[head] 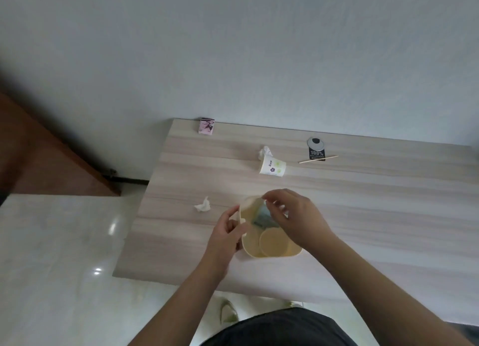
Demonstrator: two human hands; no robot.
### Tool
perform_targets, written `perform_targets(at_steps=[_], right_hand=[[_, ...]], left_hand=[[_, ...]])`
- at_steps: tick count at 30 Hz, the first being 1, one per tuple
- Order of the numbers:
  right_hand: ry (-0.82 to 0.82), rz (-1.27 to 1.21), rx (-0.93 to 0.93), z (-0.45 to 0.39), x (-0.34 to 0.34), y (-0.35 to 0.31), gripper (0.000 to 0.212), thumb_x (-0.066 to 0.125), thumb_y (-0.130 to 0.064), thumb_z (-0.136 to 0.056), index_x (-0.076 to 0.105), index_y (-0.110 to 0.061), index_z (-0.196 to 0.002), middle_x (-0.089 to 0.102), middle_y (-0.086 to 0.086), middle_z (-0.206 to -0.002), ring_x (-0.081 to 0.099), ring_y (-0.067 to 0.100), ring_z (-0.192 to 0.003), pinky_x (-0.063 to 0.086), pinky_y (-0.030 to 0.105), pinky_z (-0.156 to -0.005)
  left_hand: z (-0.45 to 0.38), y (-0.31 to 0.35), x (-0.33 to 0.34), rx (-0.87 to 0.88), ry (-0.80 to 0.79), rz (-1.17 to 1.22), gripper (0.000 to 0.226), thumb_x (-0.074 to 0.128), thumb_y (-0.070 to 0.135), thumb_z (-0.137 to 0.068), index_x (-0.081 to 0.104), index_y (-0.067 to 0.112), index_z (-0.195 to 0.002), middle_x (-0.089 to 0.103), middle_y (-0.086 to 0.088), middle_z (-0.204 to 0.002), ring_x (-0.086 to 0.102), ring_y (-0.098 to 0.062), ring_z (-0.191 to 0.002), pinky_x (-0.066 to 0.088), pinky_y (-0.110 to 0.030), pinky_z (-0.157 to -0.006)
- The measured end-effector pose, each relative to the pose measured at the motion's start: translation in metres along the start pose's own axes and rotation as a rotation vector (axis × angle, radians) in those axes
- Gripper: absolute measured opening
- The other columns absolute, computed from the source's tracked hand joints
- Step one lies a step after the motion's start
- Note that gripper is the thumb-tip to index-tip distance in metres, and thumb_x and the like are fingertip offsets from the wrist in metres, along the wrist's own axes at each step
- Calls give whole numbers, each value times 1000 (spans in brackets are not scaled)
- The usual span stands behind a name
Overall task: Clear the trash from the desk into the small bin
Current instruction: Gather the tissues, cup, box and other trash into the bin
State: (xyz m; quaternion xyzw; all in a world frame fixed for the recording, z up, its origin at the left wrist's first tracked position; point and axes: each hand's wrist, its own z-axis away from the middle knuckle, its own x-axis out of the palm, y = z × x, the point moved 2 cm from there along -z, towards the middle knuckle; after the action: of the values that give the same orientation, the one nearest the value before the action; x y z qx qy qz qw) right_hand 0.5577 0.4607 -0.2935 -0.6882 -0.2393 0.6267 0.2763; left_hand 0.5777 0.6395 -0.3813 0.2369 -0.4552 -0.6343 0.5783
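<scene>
Left hand (228, 231) is gripping the small bin's (269, 244) left rim near the desk's (363, 205) front edge, while right hand (293, 216) is pinching something bluish over it; probably light, flimsy, best held at its edge.

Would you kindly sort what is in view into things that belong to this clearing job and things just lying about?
Belongs: small bin, crumpled tissues, paper cup, wooden stick, black tag, both hands.
Probably lying about: pink packet.
</scene>
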Motion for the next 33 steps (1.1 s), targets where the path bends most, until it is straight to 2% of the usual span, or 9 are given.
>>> perform_targets(at_steps=[3, 10, 12, 15, 19, 23, 26, 29, 33], right_hand=[[82, 20, 53, -4, -18, 12, 14, 61, -20, -91, 68, -22, -103, 69, -6, -96, 64, 10, -79, 55, 32, -75], [203, 110, 223, -21, -63, 78, 15, 60, -20, -91, 68, -20, -104, 68, -5, -93, 62, 10, -75, 55, 33, -74], [215, 97, 292, -30, -71, 103, 15, 59, -21, -92, 68, -22, -103, 65, -8, -92, 61, 9, -75, 53, 31, -74], [200, 76, 384, -49, -79, 147, 16, 56, -23, -92, 68, -25, -104, 68, -8, -98, 61, 9, -77, 48, 26, -71], [83, 90, 461, -82, -74, 199, 23, 54, -25, -93, 67, -24, -112, 69, -3, -106, 62, 13, -83, 49, 28, -75], [-58, 42, 489, -120, -55, 239, 29, 61, -27, -90, 64, -22, -118, 66, 0, -113, 61, 15, -90, 49, 28, -80], [-158, 83, 472, -145, -40, 258, 44, 63, -24, -88, 55, -21, -131, 59, 5, -128, 58, 21, -108, 49, 35, -91], [-261, 159, 466, -167, -25, 270, 59, 58, -14, -88, 39, -21, -144, 40, 9, -147, 48, 29, -127, 44, 40, -100], [-342, 221, 395, -183, -6, 280, 59, 57, -7, -86, 42, -15, -142, 35, 8, -147, 53, 30, -120, 48, 42, -97]], left_hand=[[-13, 7, -2, -12, -31, -30, 40, 66, 7, -91, 62, 32, -123, 59, 14, -62, 57, -4, -54, 50, -19, -52], [-44, 29, 31, -19, -99, -65, 39, 66, 8, -90, 65, 36, -117, 55, 10, -65, 53, -9, -57, 50, -24, -56], [-53, 33, 43, -29, -111, -68, 41, 71, 15, -85, 64, 35, -119, 54, 8, -68, 52, -11, -59, 49, -25, -58], [-66, 39, 64, -46, -127, -67, 50, 73, 25, -70, 66, 36, -118, 48, 6, -67, 45, -9, -52, 44, -20, -49], [-75, 44, 85, -59, -144, -76, 51, 77, 37, -61, 70, 44, -112, 46, -7, -80, 48, -17, -64, 49, -27, -58], [-87, 46, 99, -87, -115, -85, 45, 75, 34, -68, 70, 46, -111, 53, -10, -92, 51, -28, -79, 52, -41, -74], [-97, 45, 100, -87, -94, -88, 37, 71, 22, -82, 70, 45, -111, 56, -12, -95, 59, -29, -81, 57, -40, -76], [-104, 48, 101, -104, -73, -82, 46, 77, 32, -71, 69, 44, -114, 57, -13, -95, 60, -29, -83, 56, -42, -76], [-110, 49, 99, -100, -33, -80, 51, 76, 36, -66, 68, 47, -115, 58, -13, -97, 58, -28, -85, 51, -41, -74]])
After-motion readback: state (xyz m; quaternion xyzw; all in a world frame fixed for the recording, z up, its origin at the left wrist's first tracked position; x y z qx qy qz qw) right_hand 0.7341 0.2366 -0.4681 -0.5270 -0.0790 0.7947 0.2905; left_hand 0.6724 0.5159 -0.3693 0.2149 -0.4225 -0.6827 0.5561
